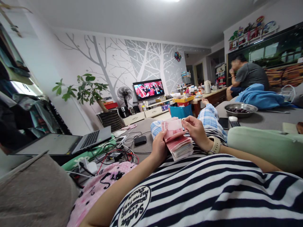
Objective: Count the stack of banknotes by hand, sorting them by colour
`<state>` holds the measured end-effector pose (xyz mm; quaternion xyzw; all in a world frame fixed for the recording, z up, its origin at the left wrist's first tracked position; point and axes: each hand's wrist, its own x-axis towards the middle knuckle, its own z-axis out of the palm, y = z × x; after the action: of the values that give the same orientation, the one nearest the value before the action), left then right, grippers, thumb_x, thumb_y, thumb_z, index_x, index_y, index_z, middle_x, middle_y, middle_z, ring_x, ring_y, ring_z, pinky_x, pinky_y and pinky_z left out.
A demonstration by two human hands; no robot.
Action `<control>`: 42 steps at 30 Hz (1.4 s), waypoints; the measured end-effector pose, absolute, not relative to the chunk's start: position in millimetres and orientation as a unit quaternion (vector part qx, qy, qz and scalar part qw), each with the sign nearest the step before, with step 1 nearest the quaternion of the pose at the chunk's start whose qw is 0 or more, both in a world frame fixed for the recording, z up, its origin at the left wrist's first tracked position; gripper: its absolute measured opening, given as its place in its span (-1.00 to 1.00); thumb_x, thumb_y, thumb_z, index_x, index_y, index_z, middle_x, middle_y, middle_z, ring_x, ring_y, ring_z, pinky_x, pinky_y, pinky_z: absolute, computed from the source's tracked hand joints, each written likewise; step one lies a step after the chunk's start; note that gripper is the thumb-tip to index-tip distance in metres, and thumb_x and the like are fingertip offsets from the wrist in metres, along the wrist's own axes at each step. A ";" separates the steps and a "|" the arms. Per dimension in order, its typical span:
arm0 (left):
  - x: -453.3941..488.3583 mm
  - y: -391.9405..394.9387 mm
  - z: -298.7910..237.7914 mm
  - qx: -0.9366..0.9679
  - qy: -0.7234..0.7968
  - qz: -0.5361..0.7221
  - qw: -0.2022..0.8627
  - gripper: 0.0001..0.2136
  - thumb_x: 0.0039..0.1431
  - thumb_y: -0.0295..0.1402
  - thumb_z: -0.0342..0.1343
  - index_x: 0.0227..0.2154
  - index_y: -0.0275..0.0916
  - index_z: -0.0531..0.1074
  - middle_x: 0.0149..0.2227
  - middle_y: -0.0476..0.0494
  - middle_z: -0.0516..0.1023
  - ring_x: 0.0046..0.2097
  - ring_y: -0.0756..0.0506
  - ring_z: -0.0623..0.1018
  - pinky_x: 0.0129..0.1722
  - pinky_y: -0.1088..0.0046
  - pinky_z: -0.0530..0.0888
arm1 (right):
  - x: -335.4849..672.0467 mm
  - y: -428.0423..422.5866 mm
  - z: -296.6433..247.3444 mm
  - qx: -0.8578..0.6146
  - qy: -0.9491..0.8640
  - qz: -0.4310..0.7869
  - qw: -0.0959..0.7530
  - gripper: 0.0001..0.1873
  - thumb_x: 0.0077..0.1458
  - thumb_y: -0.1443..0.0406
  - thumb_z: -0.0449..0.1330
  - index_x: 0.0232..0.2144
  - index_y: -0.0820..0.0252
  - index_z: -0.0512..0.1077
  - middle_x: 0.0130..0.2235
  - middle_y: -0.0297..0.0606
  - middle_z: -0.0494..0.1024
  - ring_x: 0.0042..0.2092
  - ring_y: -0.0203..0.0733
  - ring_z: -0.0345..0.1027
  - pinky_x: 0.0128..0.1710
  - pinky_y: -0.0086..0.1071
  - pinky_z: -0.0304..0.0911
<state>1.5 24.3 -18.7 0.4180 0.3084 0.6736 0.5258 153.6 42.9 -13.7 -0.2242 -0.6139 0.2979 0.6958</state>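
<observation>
A thick stack of red and pink banknotes (179, 145) is folded over above my lap. My left hand (160, 145) grips the stack from its left side, thumb on top of the notes. At the upper right edge of the notes, my right hand (194, 130) pinches a corner between thumb and fingers; whether it has one note or several I cannot tell. A pale watch (216, 145) is on my right wrist. The lower ends of the notes fan out towards my striped shirt (189, 192).
On my left are an open laptop (91, 140), tangled cables and a black box (140, 141). To the right lie a metal bowl (240, 109) of dark round fruit, a phone (223, 123) and a green cushion (262, 146). A person (251, 75) sits farther back.
</observation>
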 end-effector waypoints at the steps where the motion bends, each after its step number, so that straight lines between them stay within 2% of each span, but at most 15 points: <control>1: 1.7 22.4 -17.6 0.427 0.304 0.669 0.527 -0.88 -0.09 -0.32 0.18 -0.49 -0.27 0.46 -0.51 -0.06 0.51 -0.42 -0.08 0.49 -0.32 0.41 0.40 | 153.1 45.2 -14.0 -0.232 -0.609 0.302 0.696 -0.68 0.02 0.07 0.24 -0.51 0.18 0.32 -0.57 -0.42 0.31 -0.52 -0.33 0.15 -0.50 -0.42 0.07; 6: 4.2 13.1 -11.8 0.449 0.305 0.656 0.524 -0.81 -0.14 -0.32 0.23 -0.44 -0.31 0.48 -0.56 -0.04 0.49 -0.53 -0.03 0.42 -0.39 0.43 0.37 | 151.9 50.1 -14.6 -0.254 -0.612 0.305 0.684 -0.68 -0.03 0.07 0.26 -0.51 0.18 0.30 -0.54 -0.42 0.30 -0.50 -0.32 0.13 -0.50 -0.41 0.06; 10: 5.9 10.6 -10.2 0.460 0.302 0.644 0.532 -0.81 -0.11 -0.30 0.20 -0.41 -0.30 0.50 -0.53 -0.08 0.52 -0.45 -0.08 0.48 -0.33 0.40 0.40 | 152.5 48.0 -13.5 -0.258 -0.632 0.278 0.676 -0.68 -0.01 0.09 0.22 -0.58 0.17 0.29 -0.56 -0.41 0.27 -0.48 -0.31 0.10 -0.48 -0.40 0.05; 14: 4.5 7.0 -6.7 0.486 0.359 0.672 0.428 -0.90 -0.05 -0.40 0.11 -0.51 -0.27 0.51 -0.54 -0.05 0.52 -0.34 -0.10 0.47 -0.26 0.43 0.39 | 153.0 44.4 -12.7 -0.252 -0.637 0.267 0.678 -0.69 0.03 0.11 0.19 -0.58 0.17 0.29 -0.55 -0.40 0.27 -0.47 -0.30 0.10 -0.47 -0.40 0.07; 18: -0.9 6.6 -7.4 0.535 0.423 0.650 0.336 -0.89 -0.14 -0.51 0.09 -0.55 -0.27 0.52 -0.47 -0.07 0.54 -0.33 -0.09 0.43 -0.25 0.44 0.37 | 153.4 39.6 -11.6 -0.228 -0.640 0.260 0.686 -0.71 0.06 0.12 0.17 -0.56 0.17 0.31 -0.53 -0.38 0.30 -0.45 -0.28 0.13 -0.43 -0.40 0.10; 21: -4.7 10.8 -12.2 0.571 0.434 0.629 0.300 -0.89 -0.17 -0.49 0.09 -0.54 -0.27 0.51 -0.43 -0.10 0.55 -0.34 -0.10 0.41 -0.25 0.41 0.35 | 153.8 36.9 -10.9 -0.209 -0.649 0.255 0.685 -0.72 0.08 0.13 0.16 -0.54 0.17 0.32 -0.51 -0.37 0.32 -0.43 -0.28 0.15 -0.41 -0.40 0.12; 26: -3.2 9.2 -11.4 0.578 0.406 0.629 0.326 -0.92 -0.15 -0.45 0.07 -0.55 -0.25 0.46 -0.41 -0.10 0.53 -0.32 -0.12 0.41 -0.24 0.39 0.35 | 154.2 35.1 -10.5 -0.197 -0.654 0.249 0.686 -0.73 0.09 0.14 0.16 -0.52 0.18 0.34 -0.50 -0.37 0.33 -0.41 -0.27 0.16 -0.40 -0.40 0.12; 33: 3.0 2.3 -4.9 0.521 0.371 0.659 0.395 -0.94 -0.13 -0.44 0.09 -0.63 -0.22 0.41 -0.51 -0.09 0.47 -0.37 -0.10 0.38 -0.31 0.44 0.33 | 154.2 33.2 -9.7 -0.205 -0.654 0.247 0.685 -0.73 0.08 0.11 0.16 -0.51 0.17 0.36 -0.49 -0.35 0.35 -0.39 -0.26 0.19 -0.38 -0.39 0.15; 42: 4.5 -1.6 -2.0 0.522 0.370 0.659 0.395 -0.89 -0.14 -0.52 0.08 -0.67 -0.22 0.40 -0.53 -0.06 0.46 -0.40 -0.08 0.34 -0.33 0.46 0.32 | 153.9 33.4 -10.4 -0.191 -0.651 0.252 0.690 -0.75 0.08 0.13 0.17 -0.50 0.17 0.37 -0.48 -0.35 0.35 -0.39 -0.26 0.20 -0.38 -0.40 0.16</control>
<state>4.5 -1.6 -2.0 0.5222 0.3697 0.6592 0.3950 153.9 33.4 -10.4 -0.1914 -0.6512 0.2525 0.6896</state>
